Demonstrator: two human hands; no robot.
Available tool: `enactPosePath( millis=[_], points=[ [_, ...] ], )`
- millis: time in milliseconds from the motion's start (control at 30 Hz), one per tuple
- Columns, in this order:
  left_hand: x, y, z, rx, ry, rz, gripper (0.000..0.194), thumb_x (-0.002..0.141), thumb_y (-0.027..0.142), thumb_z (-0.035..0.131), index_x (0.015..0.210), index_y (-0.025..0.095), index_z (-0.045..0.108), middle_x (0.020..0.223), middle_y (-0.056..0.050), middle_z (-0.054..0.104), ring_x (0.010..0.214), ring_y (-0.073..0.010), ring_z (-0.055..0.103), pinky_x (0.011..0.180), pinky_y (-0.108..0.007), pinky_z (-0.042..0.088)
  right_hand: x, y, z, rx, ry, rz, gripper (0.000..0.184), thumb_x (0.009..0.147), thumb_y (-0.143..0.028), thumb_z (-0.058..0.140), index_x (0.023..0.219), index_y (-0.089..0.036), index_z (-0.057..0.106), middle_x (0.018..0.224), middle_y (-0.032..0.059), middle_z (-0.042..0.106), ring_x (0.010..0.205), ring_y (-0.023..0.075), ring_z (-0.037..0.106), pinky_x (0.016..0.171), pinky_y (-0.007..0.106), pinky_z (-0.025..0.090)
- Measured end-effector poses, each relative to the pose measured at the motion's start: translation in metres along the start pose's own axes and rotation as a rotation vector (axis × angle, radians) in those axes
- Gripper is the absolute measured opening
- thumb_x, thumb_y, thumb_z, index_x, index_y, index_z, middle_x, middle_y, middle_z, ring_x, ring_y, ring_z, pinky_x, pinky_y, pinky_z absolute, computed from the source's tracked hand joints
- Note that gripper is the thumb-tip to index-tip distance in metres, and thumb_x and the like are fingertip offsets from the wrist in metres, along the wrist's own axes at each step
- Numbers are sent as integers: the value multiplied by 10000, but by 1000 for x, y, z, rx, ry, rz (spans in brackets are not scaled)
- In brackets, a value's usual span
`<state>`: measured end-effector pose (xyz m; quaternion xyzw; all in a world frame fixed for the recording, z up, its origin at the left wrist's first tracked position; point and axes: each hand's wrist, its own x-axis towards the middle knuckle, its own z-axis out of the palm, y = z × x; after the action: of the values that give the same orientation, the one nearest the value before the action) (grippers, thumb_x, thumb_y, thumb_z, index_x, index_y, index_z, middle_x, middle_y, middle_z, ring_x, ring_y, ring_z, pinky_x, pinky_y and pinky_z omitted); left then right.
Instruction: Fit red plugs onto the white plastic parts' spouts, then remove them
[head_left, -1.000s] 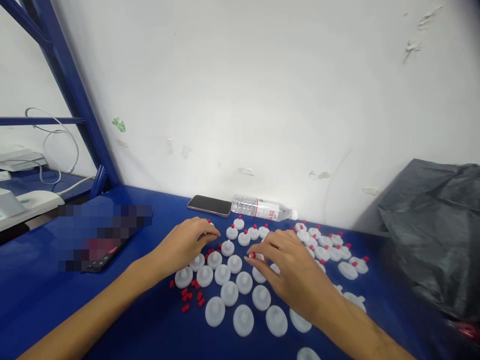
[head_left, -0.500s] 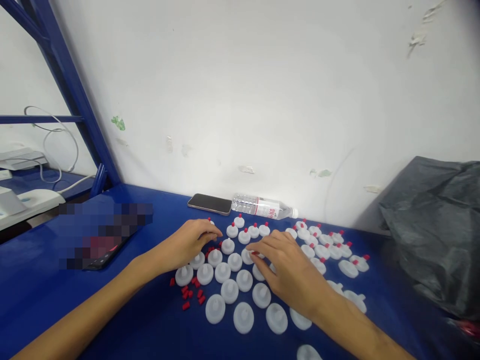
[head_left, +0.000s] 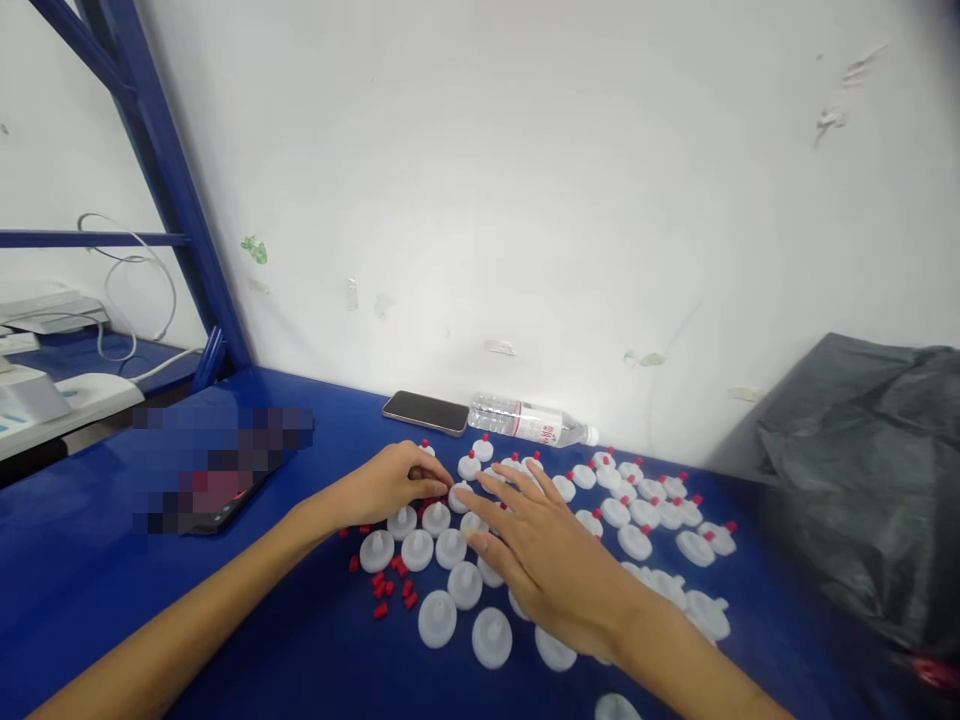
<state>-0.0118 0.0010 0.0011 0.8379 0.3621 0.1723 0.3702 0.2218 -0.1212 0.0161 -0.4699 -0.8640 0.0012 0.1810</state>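
My left hand [head_left: 394, 483] is closed in a pinch, its fingertips against the near-left side of a white disc with a raised nozzle [head_left: 460, 499]. What the pinch holds is hidden by the fingers. My right hand [head_left: 544, 565] has its fingers spread over several white discs, its thumb close to the same group. Bare-nozzled white discs [head_left: 492, 638] lie nozzle up in front of the hands. Small red caps [head_left: 381, 610] are scattered left of them, some partly under my left hand.
White discs with red caps [head_left: 635, 542] are grouped on the right of the blue table [head_left: 300, 640]. A phone [head_left: 426, 412] and a plastic bottle [head_left: 532, 420] lie along the wall. A dark plastic bag [head_left: 862, 490] stands right; a partly blurred dark device [head_left: 225, 510] lies left.
My right hand has opened from a pinch at a disc and moved slightly left, fingers now spread. My left fingertips have come to the disc beside them. The view has shifted slightly.
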Motion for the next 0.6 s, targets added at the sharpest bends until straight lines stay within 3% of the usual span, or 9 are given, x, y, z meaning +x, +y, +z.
enactPosePath(
  millis=[267,433,600],
  points=[
    [1,-2,5,-7,42,-35,262,969,427,756,911,172,750,723,31,709,664,-167,673,685,-328,565,13,-2,5,-5,75,-40,401,1101,-375,456,1413,-245,671,1384,88,762,1398,321,636,1218,662,464],
    [-2,5,-1,-48,241,-4,193,935,391,707,951,212,777,777,-4,769,718,-189,685,657,-292,504,14,1,-6,34,203,-35,353,1067,-381,548,1372,-237,653,1325,88,788,1253,298,728,1181,646,515],
    [-5,18,5,-148,358,20,294,919,460,714,1073,223,795,804,-4,761,613,-149,586,578,-266,452,9,5,-4,65,291,-49,250,1040,-212,523,1236,-291,656,1216,42,793,1128,239,764,989,450,662]
  ],
)
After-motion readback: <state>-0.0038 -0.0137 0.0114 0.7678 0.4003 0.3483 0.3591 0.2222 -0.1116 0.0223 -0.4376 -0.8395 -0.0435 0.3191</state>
